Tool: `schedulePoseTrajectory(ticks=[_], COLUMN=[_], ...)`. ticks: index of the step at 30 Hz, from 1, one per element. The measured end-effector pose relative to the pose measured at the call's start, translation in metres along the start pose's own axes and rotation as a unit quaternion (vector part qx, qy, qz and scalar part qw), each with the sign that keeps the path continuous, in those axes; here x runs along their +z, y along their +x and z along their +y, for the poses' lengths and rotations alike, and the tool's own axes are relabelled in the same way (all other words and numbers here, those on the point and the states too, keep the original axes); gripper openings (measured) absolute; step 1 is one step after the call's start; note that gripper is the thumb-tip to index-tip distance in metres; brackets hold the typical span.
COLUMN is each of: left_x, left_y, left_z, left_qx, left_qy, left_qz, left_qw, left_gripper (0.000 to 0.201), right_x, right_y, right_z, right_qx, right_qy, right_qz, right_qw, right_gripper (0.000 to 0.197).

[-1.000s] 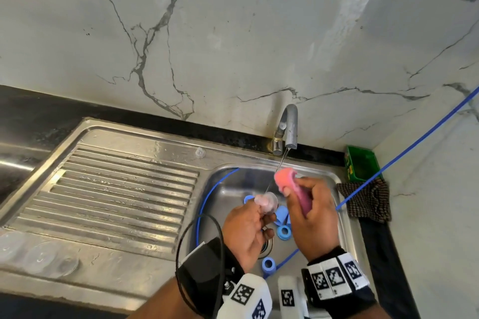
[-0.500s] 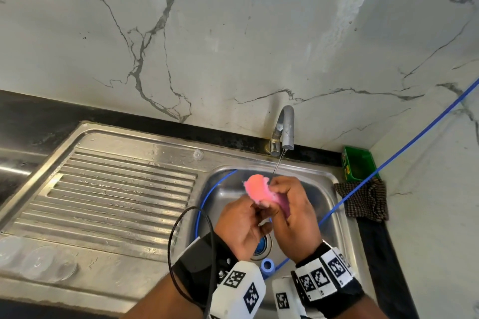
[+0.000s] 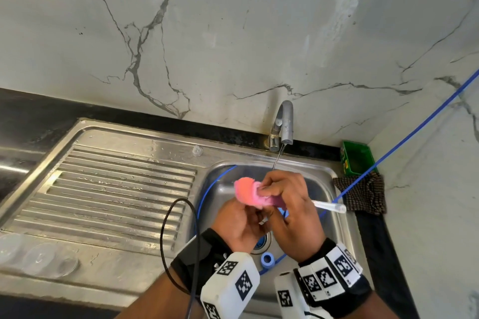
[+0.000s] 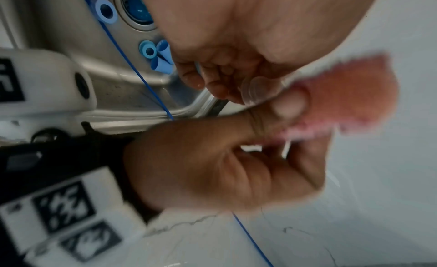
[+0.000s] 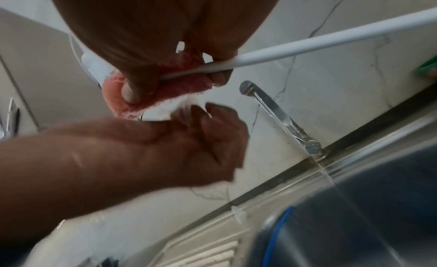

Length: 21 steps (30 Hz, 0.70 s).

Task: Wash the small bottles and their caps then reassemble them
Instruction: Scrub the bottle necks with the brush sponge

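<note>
Both hands are over the sink basin [image 3: 321, 217]. My left hand [image 3: 241, 223] curls its fingers around a small clear bottle [image 4: 257, 90], which is hidden in the head view. My right hand [image 3: 287, 197] grips a pink sponge brush [image 3: 248, 193], thumb pressed on the sponge [image 4: 354, 91], right against the bottle. The brush's pale handle [image 3: 329, 206] sticks out to the right. Several blue caps lie on the basin floor, one [image 3: 268, 260] near the front and others [image 4: 151, 52] by the drain.
The tap [image 3: 285, 122] runs a thin stream [image 5: 293, 140] into the basin behind my hands. Clear bottles [image 3: 39, 258] stand on the drainboard at front left. A green box [image 3: 356, 160] and a checked cloth [image 3: 363, 197] sit right of the sink. A blue cord [image 3: 404, 142] crosses the basin.
The hands have come together. The sponge moved left from beside the stream onto the bottle, which no longer shows in the head view.
</note>
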<state>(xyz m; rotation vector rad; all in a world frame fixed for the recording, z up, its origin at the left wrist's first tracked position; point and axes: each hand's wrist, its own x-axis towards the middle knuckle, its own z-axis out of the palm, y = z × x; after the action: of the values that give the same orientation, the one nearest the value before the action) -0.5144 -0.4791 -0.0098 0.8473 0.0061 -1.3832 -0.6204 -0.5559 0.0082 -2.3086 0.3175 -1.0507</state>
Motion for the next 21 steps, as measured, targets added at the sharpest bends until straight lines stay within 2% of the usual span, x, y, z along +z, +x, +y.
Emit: schedulePoseTrajectory(ticks=[3, 5, 8, 12, 14, 17, 19, 21], left_x=[0.002, 0.002, -0.001, -0.005, -0.003, 0.005, 0.007, 0.007], left_y=[-0.001, -0.003, -0.006, -0.005, -0.001, 0.0, -0.001, -0.004], left_z=[-0.001, -0.001, -0.001, 0.006, 0.006, 0.0, -0.004, -0.005], left_qx=[-0.011, -0.026, -0.049, -0.029, -0.022, -0.026, -0.045, -0.062], left_qy=[0.006, 0.016, 0.018, 0.021, 0.021, 0.015, 0.013, 0.021], left_qz=[-0.033, -0.018, 0.015, 0.016, 0.03, 0.017, 0.012, 0.035], left_qw=[0.999, 0.999, 0.999, 0.999, 0.999, 0.999, 0.999, 0.997], left_gripper=[0.022, 0.014, 0.016, 0.02, 0.021, 0.006, 0.009, 0.009], right_x=[0.001, -0.003, -0.012, -0.029, -0.024, -0.004, -0.002, -0.007], right_y=[-0.003, -0.007, -0.016, -0.016, -0.009, -0.005, -0.01, -0.017], right_z=[0.01, 0.021, 0.035, 0.041, 0.026, 0.012, 0.023, 0.037], right_qx=[0.003, 0.019, 0.051, 0.086, 0.055, 0.001, -0.016, -0.028], right_qy=[-0.006, -0.012, -0.02, -0.043, -0.034, -0.021, -0.032, -0.045], right_qz=[-0.017, -0.028, -0.046, 0.014, 0.018, -0.031, -0.056, -0.08], right_qw=[1.0, 0.999, 0.997, 0.995, 0.998, 0.999, 0.998, 0.995], right_gripper=[0.043, 0.046, 0.025, 0.025, 0.028, 0.037, 0.024, 0.012])
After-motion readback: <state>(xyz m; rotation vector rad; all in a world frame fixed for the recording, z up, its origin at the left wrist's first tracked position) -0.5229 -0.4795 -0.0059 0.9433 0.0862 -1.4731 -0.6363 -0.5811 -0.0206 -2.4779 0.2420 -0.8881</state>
